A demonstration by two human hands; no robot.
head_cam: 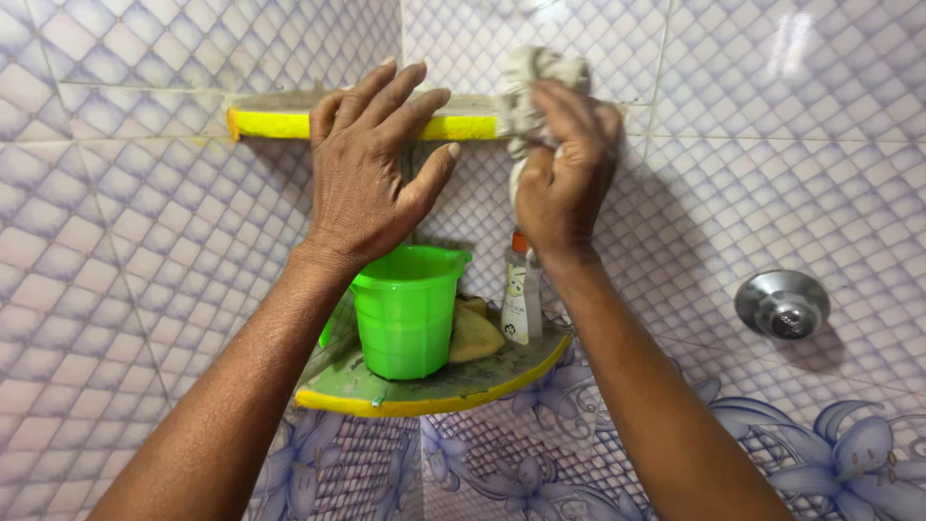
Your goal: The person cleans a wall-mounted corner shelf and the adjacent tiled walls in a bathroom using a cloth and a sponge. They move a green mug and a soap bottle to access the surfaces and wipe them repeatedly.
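1. The tiled wall fills the frame, pale diamond-patterned tiles with a band of blue flower tiles along the bottom.
2. The lower corner shelf, yellow-edged, sits at centre, just below the middle of the frame.
3. The upper corner shelf, also yellow-edged, runs across the upper centre.
4. The left hand lies open and flat, fingers spread over the upper shelf's front edge, gripping nothing.
5. The right hand is closed around a crumpled grey cloth, pressed against the right end of the upper shelf.
6. A green bucket stands on the lower shelf.
7. A metal knob sits on the wall at right.
8. A white bottle with an orange top stands just right of the bucket.
9. A yellowish sponge lies between bucket and bottle.
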